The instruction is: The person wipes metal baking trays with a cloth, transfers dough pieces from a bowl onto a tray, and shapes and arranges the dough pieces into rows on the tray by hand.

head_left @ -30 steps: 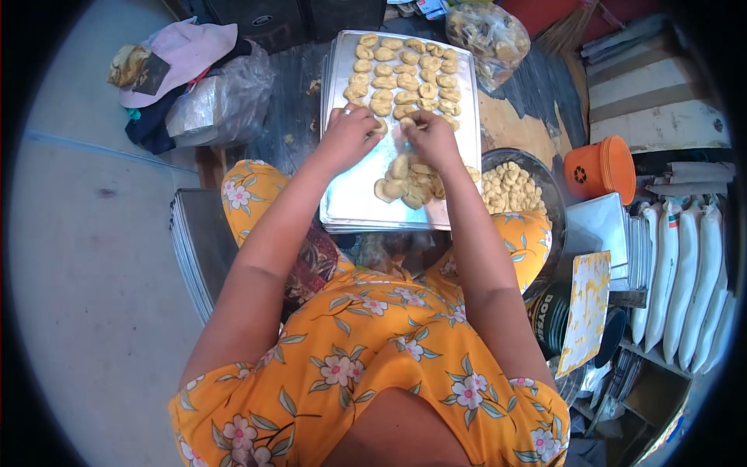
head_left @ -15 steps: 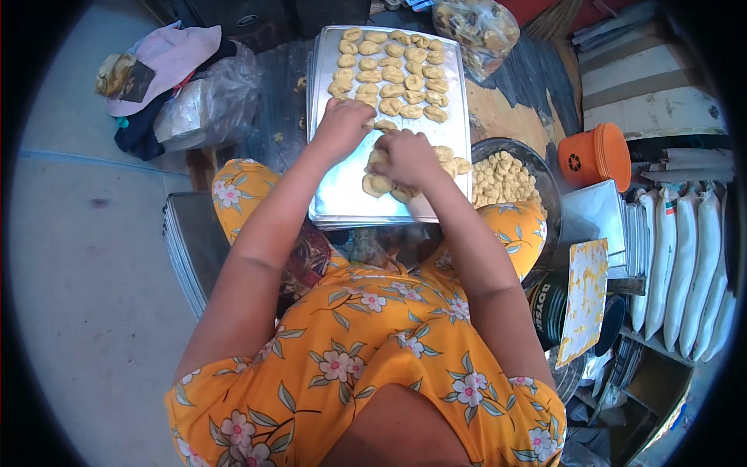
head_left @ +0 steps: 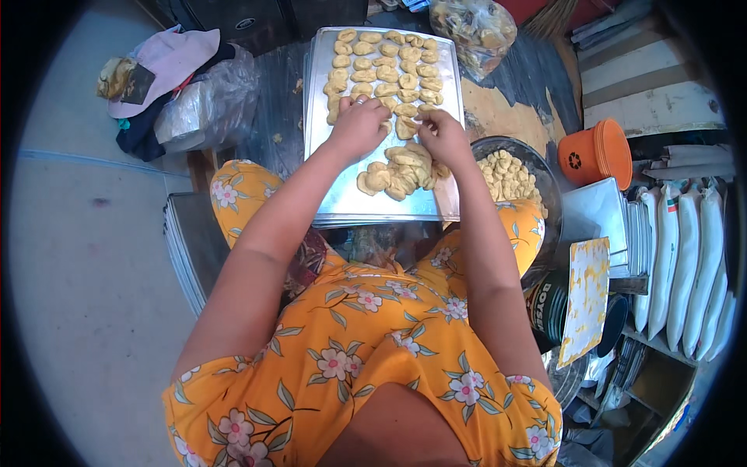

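Rows of yellowish, flattened dough pieces (head_left: 387, 74) cover the far part of a metal tray (head_left: 336, 198) in front of me. My left hand (head_left: 359, 128) bends over the row ends, its fingers curled down on a dough piece that shows just beside them. To its right, my right hand (head_left: 445, 136) has its fingertips pinched together at the right end of the nearest row, at the edge of another dough piece (head_left: 406, 127). A loose heap of dough pieces (head_left: 401, 175) lies on the near half, between my forearms.
Right of the tray, a round basin (head_left: 549, 167) holds many small dough lumps (head_left: 510, 175). Beyond it stand orange buckets (head_left: 595, 156) and stacked trays (head_left: 599, 214). A filled plastic bag (head_left: 475, 35) sits at the far right; a pink cap (head_left: 179, 58) and plastic bags lie left.
My right hand has moved off the heap, up and right to the row ends. My left hand has shifted slightly right. More dough pieces lie at the near end of the rows.
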The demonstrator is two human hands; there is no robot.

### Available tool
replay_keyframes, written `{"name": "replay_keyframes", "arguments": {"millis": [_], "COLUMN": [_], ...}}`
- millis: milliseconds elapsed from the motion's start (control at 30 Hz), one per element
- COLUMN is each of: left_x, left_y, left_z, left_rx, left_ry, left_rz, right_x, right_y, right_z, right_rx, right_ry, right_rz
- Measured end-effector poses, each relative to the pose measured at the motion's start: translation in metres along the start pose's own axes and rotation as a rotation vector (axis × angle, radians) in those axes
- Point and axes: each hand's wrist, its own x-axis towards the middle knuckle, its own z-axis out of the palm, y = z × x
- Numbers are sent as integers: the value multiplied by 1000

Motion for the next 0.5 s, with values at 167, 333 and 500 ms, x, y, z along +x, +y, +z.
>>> {"name": "replay_keyframes", "arguments": {"millis": [167,333,500], "left_x": [8,15,9], "left_y": [15,22,43], "left_z": [10,17,18], "left_rx": [-172,-24,10], "left_ry": [96,-29,56], "left_rz": [139,83,94], "right_x": [-19,-9,-16], "right_y": [-1,10,30], "right_z": [-17,-29,-17], "right_rx": [-164,51,-130], "right_ry": [-351,1,-12], "right_rz": [107,228,-36]}}
